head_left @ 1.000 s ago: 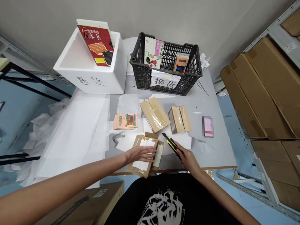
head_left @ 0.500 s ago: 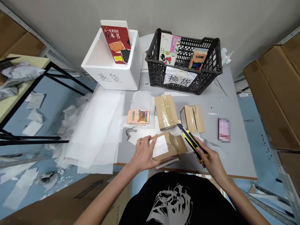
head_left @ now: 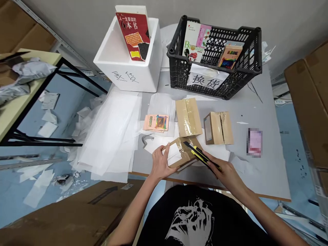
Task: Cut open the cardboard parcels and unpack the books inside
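My left hand [head_left: 162, 163] grips the left end of a small cardboard box [head_left: 188, 158], which carries a white label and clear tape. A black and yellow box cutter [head_left: 202, 155] is in my right hand [head_left: 225, 172], its blade out and pointing up and left. The blade tip lies over the taped top of the box; whether it touches the tape I cannot tell. Just behind are a taped cardboard box [head_left: 189, 118] and a smaller cardboard box [head_left: 221, 128]. Orange-covered booklets [head_left: 156, 123] lie on white wrap to the left.
At the back stand a white foam box [head_left: 128, 77] holding books and a black plastic crate [head_left: 217, 90] with books inside. White foam sheets [head_left: 112, 133] hang over the table's left edge. A blurred pink object [head_left: 254, 142] lies on the grey table [head_left: 269, 171] at right.
The box cutter has moved left from beside the box to over its taped top. My left hand still holds the box. The view has shifted slightly.
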{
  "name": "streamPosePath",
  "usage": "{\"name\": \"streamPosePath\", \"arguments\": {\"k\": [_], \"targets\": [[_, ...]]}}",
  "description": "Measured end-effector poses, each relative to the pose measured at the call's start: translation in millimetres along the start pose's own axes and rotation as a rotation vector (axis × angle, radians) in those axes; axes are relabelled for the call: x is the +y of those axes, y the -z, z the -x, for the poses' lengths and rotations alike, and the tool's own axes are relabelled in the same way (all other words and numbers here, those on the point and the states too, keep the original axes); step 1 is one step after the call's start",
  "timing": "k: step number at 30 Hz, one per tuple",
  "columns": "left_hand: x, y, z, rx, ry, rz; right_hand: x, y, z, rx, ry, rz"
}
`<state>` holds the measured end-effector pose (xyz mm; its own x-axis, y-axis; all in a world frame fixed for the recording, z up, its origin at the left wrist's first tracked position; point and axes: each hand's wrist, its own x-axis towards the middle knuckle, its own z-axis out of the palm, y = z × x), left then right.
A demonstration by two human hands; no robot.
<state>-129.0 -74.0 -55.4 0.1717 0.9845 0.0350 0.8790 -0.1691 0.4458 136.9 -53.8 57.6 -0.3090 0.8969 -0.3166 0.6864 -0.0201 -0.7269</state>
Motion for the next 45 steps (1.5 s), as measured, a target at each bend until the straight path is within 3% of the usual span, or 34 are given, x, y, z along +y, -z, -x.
{"name": "streamPosePath", "arguments": {"k": [13, 26, 37, 45], "targets": [[3.5, 1.8, -0.3, -0.001, -0.013, 0.059, -6.8, 0.2, -0.6, 0.002, -0.057, 0.021], [5.4, 1.5, -0.5, 0.03, -0.032, 0.046, -5.8, 6.0, -15.3, -0.126, -0.102, -0.076], [7.3, 0.9, -2.0, 0.022, -0.009, 0.051, -2.8, 21.2, -13.0, -0.131, 0.07, 0.085], [9.6, -0.5, -2.1, 0.02, -0.02, 0.051, 5.4, 30.0, -5.0, -0.185, 0.098, 0.055]]}}
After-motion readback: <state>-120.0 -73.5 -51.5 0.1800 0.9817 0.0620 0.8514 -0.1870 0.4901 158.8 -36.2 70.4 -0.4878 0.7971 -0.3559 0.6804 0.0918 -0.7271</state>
